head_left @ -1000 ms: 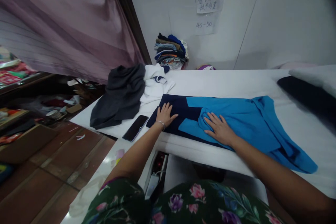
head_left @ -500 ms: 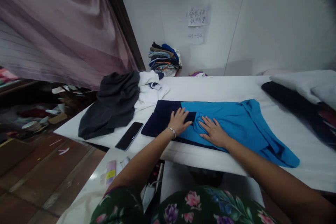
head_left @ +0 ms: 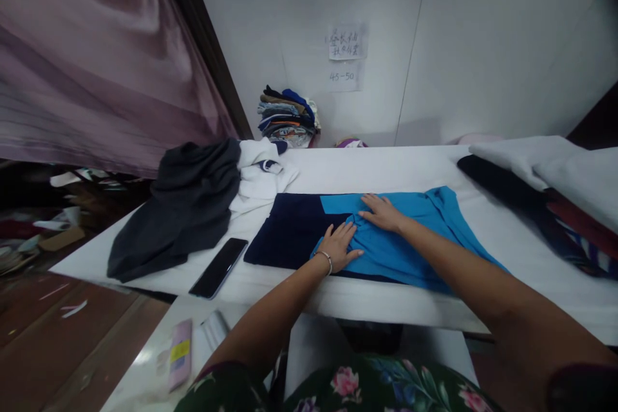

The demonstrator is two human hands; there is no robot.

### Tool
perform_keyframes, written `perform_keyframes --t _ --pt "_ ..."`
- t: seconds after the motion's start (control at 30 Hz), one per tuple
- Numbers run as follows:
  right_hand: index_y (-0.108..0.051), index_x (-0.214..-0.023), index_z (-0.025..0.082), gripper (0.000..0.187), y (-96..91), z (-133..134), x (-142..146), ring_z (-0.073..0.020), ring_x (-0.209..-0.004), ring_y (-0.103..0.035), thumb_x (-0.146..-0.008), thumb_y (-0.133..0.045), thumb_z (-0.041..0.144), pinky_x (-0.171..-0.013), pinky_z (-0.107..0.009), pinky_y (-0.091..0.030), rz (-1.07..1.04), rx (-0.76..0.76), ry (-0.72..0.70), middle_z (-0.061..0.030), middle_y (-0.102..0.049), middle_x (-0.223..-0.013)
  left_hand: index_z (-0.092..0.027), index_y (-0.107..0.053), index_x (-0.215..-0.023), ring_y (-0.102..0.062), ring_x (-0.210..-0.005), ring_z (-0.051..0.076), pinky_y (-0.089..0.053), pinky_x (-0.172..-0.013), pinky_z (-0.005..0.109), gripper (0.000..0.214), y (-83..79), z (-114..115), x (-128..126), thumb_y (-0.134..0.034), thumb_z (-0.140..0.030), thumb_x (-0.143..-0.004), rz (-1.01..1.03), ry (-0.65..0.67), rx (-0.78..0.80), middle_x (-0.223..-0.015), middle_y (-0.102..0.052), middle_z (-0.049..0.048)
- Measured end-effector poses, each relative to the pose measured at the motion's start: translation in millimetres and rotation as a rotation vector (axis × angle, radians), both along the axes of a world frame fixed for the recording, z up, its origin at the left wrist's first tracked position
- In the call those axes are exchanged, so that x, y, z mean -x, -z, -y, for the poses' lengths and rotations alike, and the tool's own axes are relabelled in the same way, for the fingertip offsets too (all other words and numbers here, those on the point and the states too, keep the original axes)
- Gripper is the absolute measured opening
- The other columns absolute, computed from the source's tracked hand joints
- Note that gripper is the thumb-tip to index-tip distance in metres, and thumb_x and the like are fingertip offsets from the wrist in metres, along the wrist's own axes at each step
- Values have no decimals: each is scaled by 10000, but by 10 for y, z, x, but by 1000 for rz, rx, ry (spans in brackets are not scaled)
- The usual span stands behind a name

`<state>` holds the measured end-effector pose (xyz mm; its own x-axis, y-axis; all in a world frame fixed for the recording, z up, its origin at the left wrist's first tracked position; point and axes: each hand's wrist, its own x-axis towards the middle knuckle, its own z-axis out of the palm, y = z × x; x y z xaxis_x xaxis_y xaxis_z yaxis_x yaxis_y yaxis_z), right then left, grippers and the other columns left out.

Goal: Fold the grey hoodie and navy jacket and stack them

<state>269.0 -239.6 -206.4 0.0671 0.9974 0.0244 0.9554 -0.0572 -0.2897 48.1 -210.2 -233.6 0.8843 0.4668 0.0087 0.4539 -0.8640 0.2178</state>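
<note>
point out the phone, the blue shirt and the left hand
phone (head_left: 219,268), head view, on its dark screen
blue shirt (head_left: 391,252), head view, on its fabric
left hand (head_left: 339,246), head view, on its back

Two bare forearms reach forward into the view. The left arm (head_left: 270,315) comes in from about 7 o'clock, and the right arm (head_left: 463,272) from about 4 o'clock. The left hand (head_left: 339,246) lies palm down just below the centre, its fingers (head_left: 348,234) spread and pointing toward 1 o'clock. A thin bracelet (head_left: 325,261) circles the left wrist. The right hand (head_left: 383,213) sits just above the centre at about 1 o'clock, also flat and open, its fingers pointing toward 10 o'clock. The two hands are close together without touching.
</note>
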Motion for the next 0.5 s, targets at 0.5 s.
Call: perform_keyframes --t 0.5 --pt "-337 -1460 209 737 338 -296 -93 -269 -1438 -168 -902 -188 667 -1130 -516 -172 65 185 62 -96 -209 -1566 -224 -226 -1494 -190 -1438 242 -146 -1160 526 730 39 1 18 -361 -620 -896 11 12 5 -1547 -273 92"
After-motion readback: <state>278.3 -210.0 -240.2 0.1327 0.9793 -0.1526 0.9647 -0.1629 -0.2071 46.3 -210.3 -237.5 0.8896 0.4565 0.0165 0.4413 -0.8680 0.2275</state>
